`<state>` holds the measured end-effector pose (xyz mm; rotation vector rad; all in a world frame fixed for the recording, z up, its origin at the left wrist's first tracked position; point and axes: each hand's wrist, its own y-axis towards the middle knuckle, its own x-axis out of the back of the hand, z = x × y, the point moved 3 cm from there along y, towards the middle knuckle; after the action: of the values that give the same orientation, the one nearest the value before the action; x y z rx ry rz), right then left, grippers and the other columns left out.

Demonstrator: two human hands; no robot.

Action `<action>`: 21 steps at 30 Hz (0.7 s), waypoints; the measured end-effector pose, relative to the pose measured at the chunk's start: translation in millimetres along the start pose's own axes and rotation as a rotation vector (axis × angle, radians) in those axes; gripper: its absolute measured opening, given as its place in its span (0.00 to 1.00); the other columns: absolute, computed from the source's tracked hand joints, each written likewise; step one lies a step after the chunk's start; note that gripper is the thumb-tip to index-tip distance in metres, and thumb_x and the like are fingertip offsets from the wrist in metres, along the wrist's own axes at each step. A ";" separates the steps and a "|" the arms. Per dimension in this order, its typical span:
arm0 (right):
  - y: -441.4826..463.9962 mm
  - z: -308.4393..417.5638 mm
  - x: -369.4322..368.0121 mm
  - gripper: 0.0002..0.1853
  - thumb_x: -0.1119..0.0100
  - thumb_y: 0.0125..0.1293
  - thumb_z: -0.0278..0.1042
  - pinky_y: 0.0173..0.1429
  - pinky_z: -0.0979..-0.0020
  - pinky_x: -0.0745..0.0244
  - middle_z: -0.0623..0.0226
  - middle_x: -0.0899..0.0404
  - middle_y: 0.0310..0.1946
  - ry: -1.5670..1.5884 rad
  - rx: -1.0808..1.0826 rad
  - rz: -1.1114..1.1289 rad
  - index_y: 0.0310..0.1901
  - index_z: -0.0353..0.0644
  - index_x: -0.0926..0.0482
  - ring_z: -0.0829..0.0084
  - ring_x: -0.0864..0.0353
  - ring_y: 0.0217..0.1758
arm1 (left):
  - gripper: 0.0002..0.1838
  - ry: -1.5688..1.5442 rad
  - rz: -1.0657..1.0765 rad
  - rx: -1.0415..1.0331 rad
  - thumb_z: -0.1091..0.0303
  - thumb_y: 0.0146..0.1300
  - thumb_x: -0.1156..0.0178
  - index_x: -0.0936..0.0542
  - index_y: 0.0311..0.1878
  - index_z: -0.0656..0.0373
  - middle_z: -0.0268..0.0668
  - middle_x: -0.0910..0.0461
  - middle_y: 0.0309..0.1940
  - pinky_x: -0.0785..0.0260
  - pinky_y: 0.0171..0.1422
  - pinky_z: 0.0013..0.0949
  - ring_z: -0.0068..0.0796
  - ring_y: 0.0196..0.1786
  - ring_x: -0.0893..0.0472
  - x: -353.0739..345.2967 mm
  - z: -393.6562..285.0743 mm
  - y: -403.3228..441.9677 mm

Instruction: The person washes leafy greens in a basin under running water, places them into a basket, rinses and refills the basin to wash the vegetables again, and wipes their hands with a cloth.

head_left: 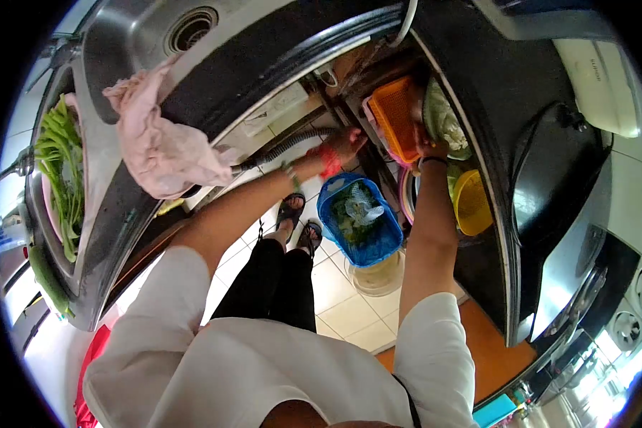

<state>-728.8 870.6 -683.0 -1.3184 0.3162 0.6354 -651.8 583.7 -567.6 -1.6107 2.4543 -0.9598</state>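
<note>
Under the counter, my right hand [429, 148] is at the lower right edge of an orange basket [394, 118], its fingers closed against the rim. A pale green bowl [446, 118] with whitish contents sits just right of it, and a yellow basket [472, 203] lies below the bowl. My left hand [346, 143] is near the cabinet's middle post, with a red band at the wrist; its fingers look bent, and what they touch cannot be made out. A blue bin [360, 220] with green scraps and a plastic bag stands below, between my arms.
A grey hose [285, 148] runs beside my left forearm. A pink cloth [167, 143] hangs over the counter edge by the sink [132, 43]. Leafy greens [63, 178] lie in a tray at the left. A clear container [378, 274] stands behind the bin.
</note>
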 end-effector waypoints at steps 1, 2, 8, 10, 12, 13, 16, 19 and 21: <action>3.0 -1.6 2.1 0.24 0.63 0.71 0.45 0.58 0.46 0.28 0.49 0.34 0.55 -0.058 -0.008 0.040 0.61 0.37 0.35 0.49 0.33 0.58 | 0.27 -0.067 -0.035 0.007 0.50 0.64 0.46 0.30 0.55 0.65 0.46 0.24 0.49 0.28 0.51 0.36 0.37 0.48 0.22 -8.7 8.6 26.4; 5.6 -3.3 4.0 0.23 0.64 0.71 0.44 0.57 0.46 0.28 0.48 0.33 0.53 -0.116 -0.013 0.081 0.59 0.36 0.34 0.49 0.32 0.57 | 0.28 -0.100 -0.053 0.010 0.48 0.64 0.47 0.29 0.55 0.65 0.46 0.23 0.47 0.27 0.50 0.36 0.37 0.46 0.21 -15.1 13.5 47.1; -17.5 -16.8 -8.4 0.21 0.61 0.70 0.39 0.62 0.44 0.33 0.50 0.31 0.57 0.086 -0.072 0.072 0.58 0.34 0.31 0.49 0.33 0.60 | 0.35 -0.291 0.021 0.219 0.41 0.59 0.44 0.32 0.57 0.64 0.50 0.23 0.45 0.29 0.49 0.41 0.44 0.45 0.22 -51.8 32.8 133.8; -10.5 -12.4 -0.2 0.25 0.58 0.66 0.35 0.65 0.43 0.40 0.38 0.41 0.61 -0.078 0.044 0.256 0.61 0.28 0.39 0.42 0.41 0.65 | 0.35 -0.371 -0.036 0.320 0.42 0.59 0.45 0.31 0.57 0.64 0.51 0.23 0.45 0.28 0.45 0.43 0.45 0.44 0.21 -78.9 64.8 184.2; -32.2 -10.2 -7.7 0.25 0.61 0.67 0.34 0.67 0.43 0.44 0.36 0.43 0.62 -0.103 0.026 0.192 0.61 0.27 0.40 0.40 0.43 0.66 | 0.31 -0.334 -0.398 -0.100 0.45 0.59 0.44 0.29 0.53 0.64 0.51 0.22 0.42 0.28 0.39 0.44 0.45 0.39 0.20 -72.3 55.6 189.8; -36.1 -7.6 -10.2 0.24 0.61 0.67 0.33 0.67 0.43 0.43 0.36 0.42 0.61 -0.101 0.057 0.206 0.61 0.27 0.40 0.39 0.43 0.65 | 0.30 -0.307 -0.520 -0.237 0.46 0.59 0.43 0.28 0.52 0.65 0.51 0.22 0.41 0.28 0.38 0.44 0.45 0.37 0.20 -65.7 45.2 183.1; -63.3 4.1 -15.6 0.23 0.62 0.66 0.30 0.67 0.44 0.41 0.37 0.39 0.59 -0.096 0.106 0.303 0.60 0.25 0.40 0.42 0.40 0.64 | 0.24 -0.062 -0.342 0.111 0.55 0.60 0.41 0.29 0.52 0.63 0.50 0.22 0.40 0.28 0.40 0.43 0.47 0.35 0.21 -53.0 5.4 115.7; -98.5 18.4 -31.5 0.21 0.63 0.67 0.28 0.66 0.45 0.39 0.41 0.35 0.57 -0.079 0.160 0.293 0.59 0.26 0.37 0.47 0.36 0.61 | 0.17 -0.411 -0.489 -0.001 0.61 0.57 0.43 0.24 0.45 0.63 0.51 0.20 0.38 0.27 0.41 0.41 0.47 0.42 0.20 -36.3 14.8 41.2; -87.1 28.5 -21.5 0.21 0.62 0.68 0.29 0.66 0.45 0.39 0.42 0.35 0.57 -0.079 0.159 0.349 0.59 0.27 0.37 0.47 0.36 0.61 | 0.17 -0.481 -0.414 0.106 0.61 0.58 0.43 0.25 0.46 0.63 0.47 0.20 0.35 0.26 0.37 0.40 0.41 0.38 0.19 -27.2 48.0 -8.9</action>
<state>-697.8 882.6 -594.9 -1.0904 0.5280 0.9329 -614.6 582.0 -609.3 -2.0611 1.7703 -0.6178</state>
